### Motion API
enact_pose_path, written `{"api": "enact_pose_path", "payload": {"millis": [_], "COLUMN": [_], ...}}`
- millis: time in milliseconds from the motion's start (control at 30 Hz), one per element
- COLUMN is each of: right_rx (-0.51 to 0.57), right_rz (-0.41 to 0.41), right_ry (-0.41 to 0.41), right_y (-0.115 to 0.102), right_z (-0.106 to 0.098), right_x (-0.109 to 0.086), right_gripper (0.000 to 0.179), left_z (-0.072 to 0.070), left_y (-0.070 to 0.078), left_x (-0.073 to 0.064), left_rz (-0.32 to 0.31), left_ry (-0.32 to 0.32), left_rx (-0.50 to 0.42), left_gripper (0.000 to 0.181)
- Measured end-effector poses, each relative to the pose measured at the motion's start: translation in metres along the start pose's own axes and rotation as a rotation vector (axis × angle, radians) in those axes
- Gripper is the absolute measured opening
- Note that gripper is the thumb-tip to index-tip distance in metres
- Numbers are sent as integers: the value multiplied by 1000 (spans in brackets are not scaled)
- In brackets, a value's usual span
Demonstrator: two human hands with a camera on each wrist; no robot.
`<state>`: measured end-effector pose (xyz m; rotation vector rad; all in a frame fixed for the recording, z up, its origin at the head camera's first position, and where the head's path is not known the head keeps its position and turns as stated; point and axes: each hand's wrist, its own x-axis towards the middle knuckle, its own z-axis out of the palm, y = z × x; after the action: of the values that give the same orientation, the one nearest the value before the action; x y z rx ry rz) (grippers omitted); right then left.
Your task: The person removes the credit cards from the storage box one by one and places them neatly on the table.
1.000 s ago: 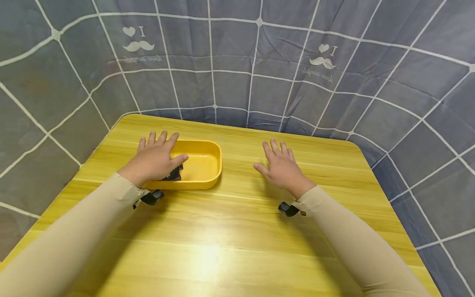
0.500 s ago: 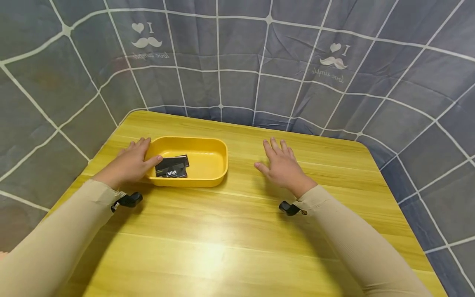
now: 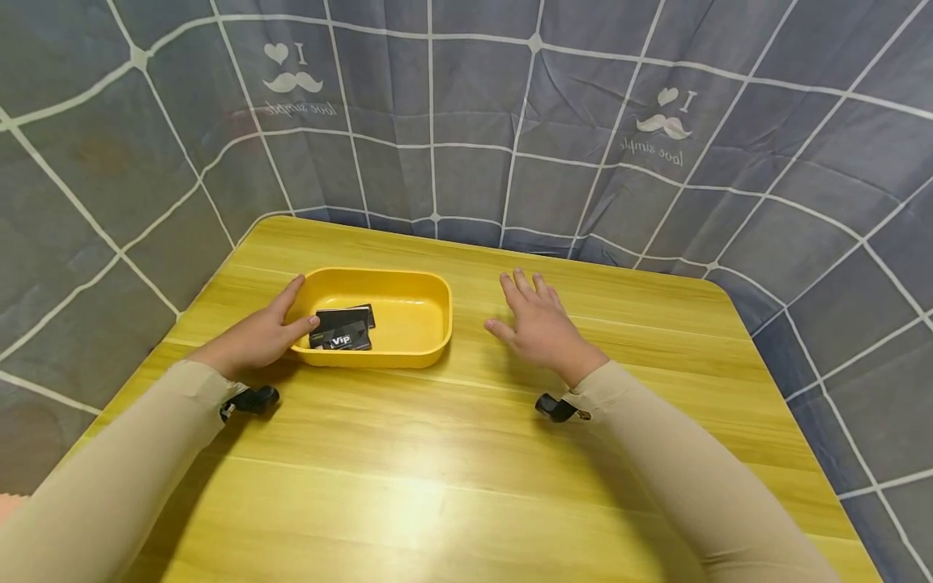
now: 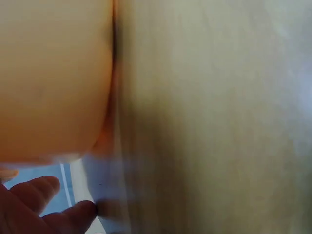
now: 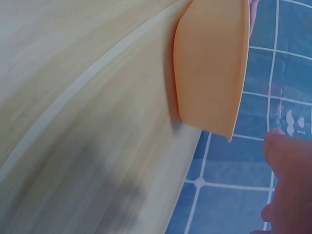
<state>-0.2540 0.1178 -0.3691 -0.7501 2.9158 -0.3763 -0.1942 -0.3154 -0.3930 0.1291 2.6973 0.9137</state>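
A yellow tray (image 3: 426,356) stands on the wooden table, left of centre, with several dark cards (image 3: 340,330) in its left part; the front one reads "Vip". At the tray's left end is my left hand (image 3: 255,334), its thumb by the rim and its index finger extended along the back-left corner. In the left wrist view, other fingers (image 4: 73,217) lie spread near the tray's outer wall (image 4: 53,83). My right hand (image 3: 543,336) hovers right of the tray, apart from it, fingers straight and spread, holding nothing.
The yellow wood-grain table (image 3: 408,453) has rounded far corners. A grey-blue curtain (image 3: 474,97) with white grid lines hangs behind it and along both sides. Black wrist cameras (image 3: 255,400) sit under both cuffs.
My left hand has moved left from above the tray to its left end, uncovering the cards, and turned sideways. My right hand has shifted slightly left. The head view has shifted slightly.
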Motion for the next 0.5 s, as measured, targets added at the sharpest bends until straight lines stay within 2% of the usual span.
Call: {"api": "enact_pose_path", "payload": {"millis": [500], "right_rx": [30], "right_rz": [-74], "right_ry": [1], "right_y": [-23], "right_z": [0], "right_x": [9], "right_gripper": [85], "left_z": [4], "left_y": [-1], "left_x": [1], "left_rz": [-5], "left_ry": [16], "left_rx": [-10], "left_gripper": [93]}}
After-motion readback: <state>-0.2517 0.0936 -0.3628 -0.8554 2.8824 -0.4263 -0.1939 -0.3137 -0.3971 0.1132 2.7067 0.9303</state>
